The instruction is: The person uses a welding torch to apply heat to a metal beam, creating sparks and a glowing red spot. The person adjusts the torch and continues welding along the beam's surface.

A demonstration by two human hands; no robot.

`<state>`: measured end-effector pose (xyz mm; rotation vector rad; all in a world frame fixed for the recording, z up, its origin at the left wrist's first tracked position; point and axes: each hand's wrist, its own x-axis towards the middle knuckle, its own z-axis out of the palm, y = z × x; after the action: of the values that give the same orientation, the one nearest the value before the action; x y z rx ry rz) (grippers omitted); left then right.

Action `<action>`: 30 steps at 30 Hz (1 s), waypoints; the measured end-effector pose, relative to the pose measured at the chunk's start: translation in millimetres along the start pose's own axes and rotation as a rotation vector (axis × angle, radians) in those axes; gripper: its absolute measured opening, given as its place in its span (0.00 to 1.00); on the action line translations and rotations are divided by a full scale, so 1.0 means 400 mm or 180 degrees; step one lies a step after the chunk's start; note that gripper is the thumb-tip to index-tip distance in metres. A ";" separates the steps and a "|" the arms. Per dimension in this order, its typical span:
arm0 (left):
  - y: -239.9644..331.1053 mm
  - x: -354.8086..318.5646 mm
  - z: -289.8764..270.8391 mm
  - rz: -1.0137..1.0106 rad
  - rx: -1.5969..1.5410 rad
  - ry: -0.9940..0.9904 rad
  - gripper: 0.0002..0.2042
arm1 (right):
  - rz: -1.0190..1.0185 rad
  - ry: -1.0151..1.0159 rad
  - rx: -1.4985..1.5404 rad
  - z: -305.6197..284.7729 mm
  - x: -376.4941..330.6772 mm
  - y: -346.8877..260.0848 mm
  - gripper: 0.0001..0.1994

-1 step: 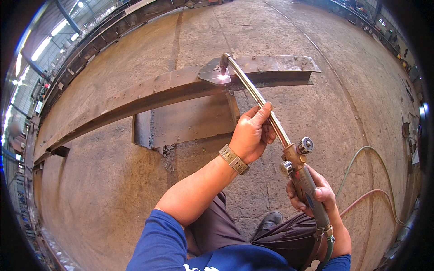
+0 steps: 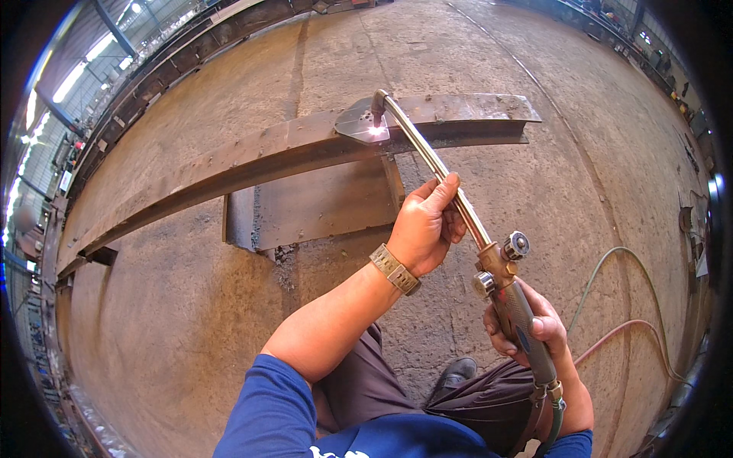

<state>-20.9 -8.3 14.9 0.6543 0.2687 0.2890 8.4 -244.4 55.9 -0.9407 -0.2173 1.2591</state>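
Note:
A long cutting torch (image 2: 427, 149) slants across the middle, its bent nozzle over a small dark steel plate (image 2: 352, 120). Bright light glows where the nozzle meets the plate's near right part. My left hand (image 2: 424, 224) is closed around the torch's metal tubes, thumb on top. Farther back, my right hand (image 2: 540, 320) wraps the grey handle, just behind the brass body with two round valve knobs. The plate lies on top of a long rusty steel beam (image 2: 263, 145). Beneath the nozzle tip, the glare hides the plate's surface.
Below the beam, a wide steel piece (image 2: 328, 202) with raised sides lies on the concrete floor (image 2: 191, 305). A green hose (image 2: 592, 282) and a red hose (image 2: 611, 340) curve over the floor at right. My shoe (image 2: 456, 374) is near the lower middle.

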 end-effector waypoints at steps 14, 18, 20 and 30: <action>0.008 0.009 0.006 0.0035 0.0034 -0.0016 0.12 | -0.0005 -0.0041 0.0002 -0.010 0.008 -0.003 0.48; 0.007 0.010 0.004 0.0031 0.0007 0.0005 0.12 | -0.0037 -0.0039 0.0039 -0.008 0.011 -0.001 0.47; 0.007 0.011 0.005 0.0029 -0.0012 0.0013 0.12 | -0.0038 -0.0065 0.0042 -0.010 0.010 -0.001 0.47; 0.007 0.008 0.007 0.0049 0.0020 -0.0001 0.12 | -0.0033 -0.0107 0.0112 -0.013 0.007 0.001 0.47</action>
<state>-17.3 -6.5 18.2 0.6628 0.2646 0.3028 12.4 -244.6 51.3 -0.8878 -0.2255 1.2660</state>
